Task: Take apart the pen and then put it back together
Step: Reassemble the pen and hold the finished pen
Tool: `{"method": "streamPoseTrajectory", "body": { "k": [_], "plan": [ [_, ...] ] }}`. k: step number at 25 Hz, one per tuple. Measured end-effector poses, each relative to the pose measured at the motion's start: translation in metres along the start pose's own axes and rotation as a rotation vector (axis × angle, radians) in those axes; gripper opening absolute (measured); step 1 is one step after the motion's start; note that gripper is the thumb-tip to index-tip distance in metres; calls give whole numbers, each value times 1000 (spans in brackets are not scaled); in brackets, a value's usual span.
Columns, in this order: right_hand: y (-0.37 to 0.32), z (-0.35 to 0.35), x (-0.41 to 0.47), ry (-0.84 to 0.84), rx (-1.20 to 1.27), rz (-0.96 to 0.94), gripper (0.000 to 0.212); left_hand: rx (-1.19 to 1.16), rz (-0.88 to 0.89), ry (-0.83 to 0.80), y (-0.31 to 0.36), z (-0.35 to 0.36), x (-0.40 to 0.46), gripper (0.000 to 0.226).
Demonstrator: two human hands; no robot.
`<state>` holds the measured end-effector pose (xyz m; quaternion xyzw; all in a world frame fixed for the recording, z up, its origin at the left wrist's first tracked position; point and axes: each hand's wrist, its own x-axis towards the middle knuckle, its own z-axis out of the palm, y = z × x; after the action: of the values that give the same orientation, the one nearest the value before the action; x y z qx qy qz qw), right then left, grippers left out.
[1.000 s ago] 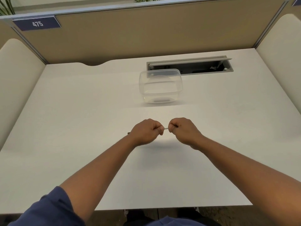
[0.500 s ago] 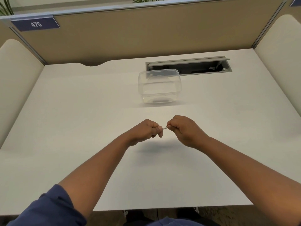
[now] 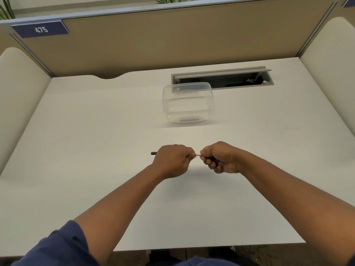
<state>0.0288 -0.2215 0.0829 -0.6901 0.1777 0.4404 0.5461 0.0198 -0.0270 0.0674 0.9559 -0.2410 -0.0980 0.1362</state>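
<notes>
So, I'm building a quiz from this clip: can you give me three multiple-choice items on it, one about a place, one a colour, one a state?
1. Where is the clear tub?
A. beyond the hands, in front of the cable slot
B. on the left arm
C. on the floor

2. What colour is the pen end sticking out past the left hand?
A. red
B. black
C. yellow

3. How is the pen held?
A. lying loose on the desk
B. gripped by both hands
C. by the right hand alone

Answers: A, it sits on the desk by the slot; B, a dark tip shows there; B, both fists close on it.
</notes>
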Motion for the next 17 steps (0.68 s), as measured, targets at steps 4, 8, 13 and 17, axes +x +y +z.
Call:
{"method": "streamPoseTrajectory", "body": {
  "k": [4,8,13,17],
  "plan": [
    [9,6,5,147,-232,-246,27,-76,-73,-81,-6,4,7,29],
    [21,7,6,402,-520,-620,21,-532,-206,-222,-12,0,13,34],
    [14,5,9,224,-215,-334,25,-163,-92,-72,-5,2,12,31],
    [12,2,7,168,-135,-278,27,-39,26,54,-9,11,10,31]
  ]
}}
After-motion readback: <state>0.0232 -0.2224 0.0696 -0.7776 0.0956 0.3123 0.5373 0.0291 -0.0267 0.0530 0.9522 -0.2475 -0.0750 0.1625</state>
